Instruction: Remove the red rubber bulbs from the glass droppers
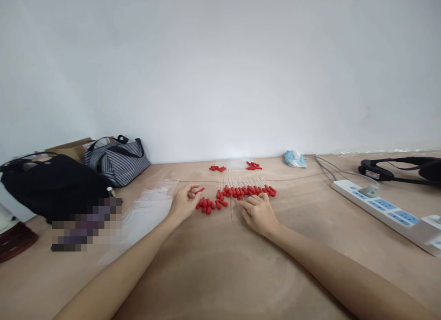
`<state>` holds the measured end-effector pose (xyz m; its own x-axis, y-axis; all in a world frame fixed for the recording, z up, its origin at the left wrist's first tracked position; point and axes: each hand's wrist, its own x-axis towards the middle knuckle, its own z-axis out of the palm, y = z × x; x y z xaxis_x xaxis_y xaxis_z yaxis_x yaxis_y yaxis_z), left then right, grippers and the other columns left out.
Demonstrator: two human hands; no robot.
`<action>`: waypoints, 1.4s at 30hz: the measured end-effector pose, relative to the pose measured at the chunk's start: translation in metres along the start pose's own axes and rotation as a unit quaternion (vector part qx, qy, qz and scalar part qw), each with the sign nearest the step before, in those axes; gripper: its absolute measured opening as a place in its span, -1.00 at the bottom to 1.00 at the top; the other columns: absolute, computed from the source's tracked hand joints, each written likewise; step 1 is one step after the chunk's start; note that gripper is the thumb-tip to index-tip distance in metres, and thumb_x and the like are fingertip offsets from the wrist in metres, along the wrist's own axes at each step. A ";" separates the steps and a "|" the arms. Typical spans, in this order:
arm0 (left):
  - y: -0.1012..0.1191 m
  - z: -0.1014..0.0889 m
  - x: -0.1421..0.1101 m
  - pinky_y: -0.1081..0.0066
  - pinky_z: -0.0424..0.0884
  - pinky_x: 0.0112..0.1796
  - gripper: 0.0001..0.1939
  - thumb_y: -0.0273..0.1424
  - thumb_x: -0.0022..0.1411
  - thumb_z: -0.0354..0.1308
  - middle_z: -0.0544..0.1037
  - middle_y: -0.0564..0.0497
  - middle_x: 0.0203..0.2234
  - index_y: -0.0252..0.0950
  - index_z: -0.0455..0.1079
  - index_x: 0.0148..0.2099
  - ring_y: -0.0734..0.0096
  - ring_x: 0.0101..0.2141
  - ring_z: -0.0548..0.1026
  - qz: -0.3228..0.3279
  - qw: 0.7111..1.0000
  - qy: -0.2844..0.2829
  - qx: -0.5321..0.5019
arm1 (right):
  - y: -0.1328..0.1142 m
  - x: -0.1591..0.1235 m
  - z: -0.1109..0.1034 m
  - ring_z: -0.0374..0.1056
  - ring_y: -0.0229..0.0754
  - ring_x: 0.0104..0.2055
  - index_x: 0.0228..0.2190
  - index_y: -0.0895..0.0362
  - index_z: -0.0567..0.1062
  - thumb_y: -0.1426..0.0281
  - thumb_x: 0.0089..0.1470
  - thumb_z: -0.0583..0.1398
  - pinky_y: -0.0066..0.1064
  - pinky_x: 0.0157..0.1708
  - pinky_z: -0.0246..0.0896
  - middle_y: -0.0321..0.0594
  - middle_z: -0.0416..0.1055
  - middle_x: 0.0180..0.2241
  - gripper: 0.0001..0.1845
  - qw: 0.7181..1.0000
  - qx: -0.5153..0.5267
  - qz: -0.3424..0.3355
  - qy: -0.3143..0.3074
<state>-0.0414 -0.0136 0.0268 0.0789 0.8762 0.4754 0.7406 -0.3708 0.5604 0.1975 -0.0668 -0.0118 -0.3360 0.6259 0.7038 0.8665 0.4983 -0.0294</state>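
Observation:
My left hand (186, 200) pinches a small red bulb-shaped piece (200, 190) between thumb and fingertips, just above the table. Below it lies a loose heap of similar red bulbs (206, 205). My right hand (257, 212) rests low at the front of a row of red bulbs (246, 190) with thin pale tubes (241, 181) pointing away from me. Its fingers are bent and close together; what they hold, if anything, is hidden. A single thin tube (232, 212) lies just left of its fingertips.
Clear zip bags (151, 205) lie left of my left arm. Farther back are more red pieces (254, 165) and a clear bag (234, 163). A blue-white packet (295, 158), power strip (386, 209) and black headset strap (379, 170) sit right; a striped bag (119, 161) and black bag (58, 186) left.

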 end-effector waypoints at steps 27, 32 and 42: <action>0.037 0.052 0.049 0.46 0.29 -0.58 -0.79 -0.33 -0.08 0.08 0.42 -0.01 -0.82 -0.31 0.41 -0.63 0.36 -0.67 0.42 -0.146 0.948 -0.229 0.165 | 0.016 -0.017 -0.020 0.18 -0.26 -0.40 -0.50 0.09 0.49 0.29 0.10 0.02 -0.31 -0.29 -0.18 -0.27 0.38 -0.54 -0.70 0.995 0.048 0.080 0.027; 0.049 0.031 0.052 0.38 0.31 -0.49 -0.81 -0.40 0.00 0.02 0.51 -0.13 -0.59 -0.35 0.41 -0.51 0.20 -0.49 0.49 -0.099 0.958 -0.169 0.207 | 0.029 -0.022 -0.019 0.21 -0.23 -0.38 -0.50 0.10 0.47 0.30 0.09 0.03 -0.31 -0.30 -0.10 -0.25 0.36 -0.51 -0.73 0.991 0.062 0.108 0.043; 0.044 0.007 -0.036 0.47 0.33 -0.42 -0.79 -0.42 0.24 -0.14 0.49 0.00 -0.45 -0.31 0.31 -0.32 0.42 -0.46 0.46 0.278 0.941 -0.107 0.161 | 0.022 -0.019 -0.019 0.16 -0.07 -0.05 -0.02 0.15 0.26 0.19 0.01 0.09 -0.17 -0.10 0.04 -0.01 0.21 -0.07 -0.49 0.995 0.062 0.035 0.076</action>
<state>-0.0068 -0.0593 0.0301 0.6218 0.6286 0.4672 0.7058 -0.7083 0.0136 0.2301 -0.0794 -0.0122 -0.2089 0.5688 0.7955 0.8304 0.5328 -0.1629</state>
